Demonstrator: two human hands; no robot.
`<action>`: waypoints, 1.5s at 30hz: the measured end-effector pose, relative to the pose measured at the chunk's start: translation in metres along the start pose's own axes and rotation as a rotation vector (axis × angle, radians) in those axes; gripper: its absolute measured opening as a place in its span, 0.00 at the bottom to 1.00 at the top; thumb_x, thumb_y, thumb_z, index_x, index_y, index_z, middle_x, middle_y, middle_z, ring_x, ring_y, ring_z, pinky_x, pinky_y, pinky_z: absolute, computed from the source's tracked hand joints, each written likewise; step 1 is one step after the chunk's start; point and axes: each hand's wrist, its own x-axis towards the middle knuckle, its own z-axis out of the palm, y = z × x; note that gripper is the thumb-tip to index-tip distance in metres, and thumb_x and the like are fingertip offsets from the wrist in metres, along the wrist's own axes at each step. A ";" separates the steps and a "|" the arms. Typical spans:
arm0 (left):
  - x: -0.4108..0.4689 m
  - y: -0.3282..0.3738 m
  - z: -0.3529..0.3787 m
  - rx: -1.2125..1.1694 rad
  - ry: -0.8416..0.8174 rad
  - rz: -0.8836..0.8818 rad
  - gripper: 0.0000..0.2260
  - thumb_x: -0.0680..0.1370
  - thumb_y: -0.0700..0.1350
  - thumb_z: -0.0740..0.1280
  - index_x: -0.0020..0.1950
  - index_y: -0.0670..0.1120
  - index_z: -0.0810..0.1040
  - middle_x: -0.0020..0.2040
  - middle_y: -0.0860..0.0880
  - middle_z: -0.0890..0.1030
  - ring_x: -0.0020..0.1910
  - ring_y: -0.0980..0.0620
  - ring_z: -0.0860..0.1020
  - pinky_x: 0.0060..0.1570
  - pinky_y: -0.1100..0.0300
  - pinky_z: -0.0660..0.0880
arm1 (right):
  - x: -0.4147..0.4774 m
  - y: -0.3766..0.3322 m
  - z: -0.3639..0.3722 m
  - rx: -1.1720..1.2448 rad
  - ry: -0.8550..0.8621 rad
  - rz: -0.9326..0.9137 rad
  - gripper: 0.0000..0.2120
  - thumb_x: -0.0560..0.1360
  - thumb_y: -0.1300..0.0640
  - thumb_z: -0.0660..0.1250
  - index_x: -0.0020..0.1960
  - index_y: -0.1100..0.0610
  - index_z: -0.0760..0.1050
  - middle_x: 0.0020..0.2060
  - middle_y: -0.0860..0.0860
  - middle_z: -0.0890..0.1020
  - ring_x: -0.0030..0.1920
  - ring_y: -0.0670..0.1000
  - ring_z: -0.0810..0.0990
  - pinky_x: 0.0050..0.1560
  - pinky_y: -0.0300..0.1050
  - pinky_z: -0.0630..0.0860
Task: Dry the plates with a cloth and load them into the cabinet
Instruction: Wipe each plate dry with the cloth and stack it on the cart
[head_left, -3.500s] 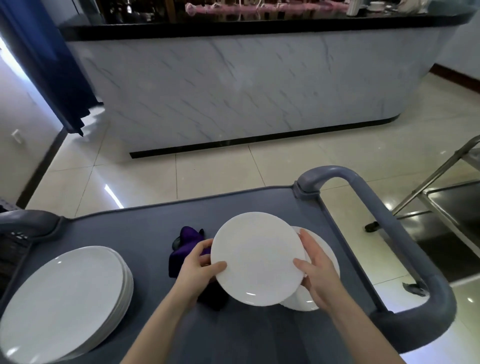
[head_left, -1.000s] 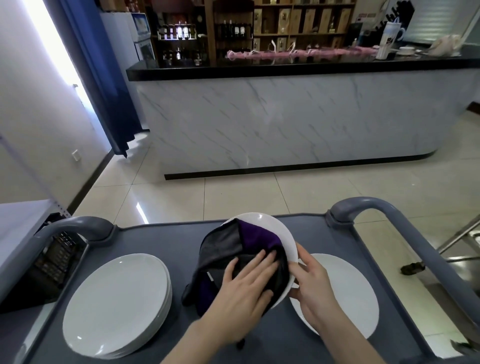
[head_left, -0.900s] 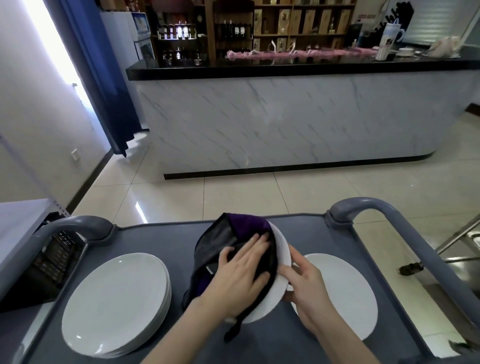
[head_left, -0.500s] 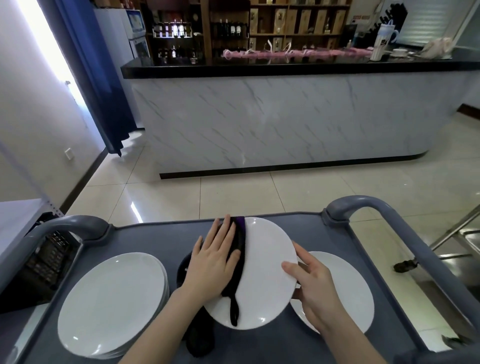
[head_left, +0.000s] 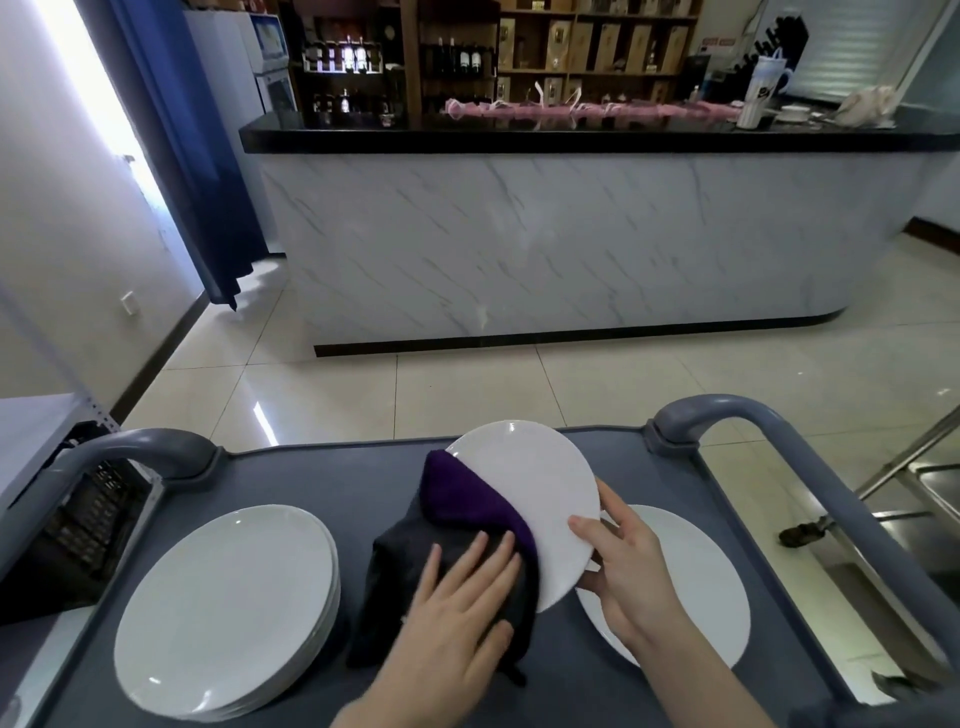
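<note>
Cloth swept lower, right hand gripping plate edge

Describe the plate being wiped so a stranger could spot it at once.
On the grey cart, a stack of plates sits left and a single plate lies flat right. Between them, the wiped plate is the only one tilted up, held at its rim by the right hand, the left hand pressing a purple-and-grey cloth on it.
</note>
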 end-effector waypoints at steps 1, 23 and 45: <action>0.003 0.009 0.004 -0.022 0.006 0.032 0.27 0.79 0.52 0.52 0.79 0.54 0.56 0.79 0.59 0.53 0.79 0.52 0.49 0.73 0.48 0.43 | -0.001 0.002 0.003 -0.003 -0.003 0.004 0.21 0.78 0.69 0.62 0.63 0.49 0.78 0.53 0.55 0.85 0.47 0.53 0.84 0.37 0.47 0.81; 0.100 -0.021 -0.034 0.024 0.225 -0.084 0.21 0.80 0.59 0.51 0.72 0.57 0.64 0.69 0.57 0.68 0.70 0.55 0.64 0.70 0.52 0.60 | -0.024 -0.004 -0.008 -0.180 -0.251 -0.106 0.27 0.79 0.70 0.61 0.65 0.41 0.77 0.58 0.51 0.84 0.57 0.52 0.83 0.44 0.42 0.80; 0.050 -0.015 0.005 -0.838 0.519 -0.745 0.04 0.82 0.48 0.61 0.47 0.53 0.70 0.45 0.53 0.80 0.43 0.61 0.77 0.35 0.69 0.67 | -0.010 -0.012 -0.019 -0.058 0.013 -0.195 0.24 0.80 0.66 0.62 0.58 0.36 0.79 0.52 0.47 0.86 0.50 0.48 0.85 0.40 0.45 0.82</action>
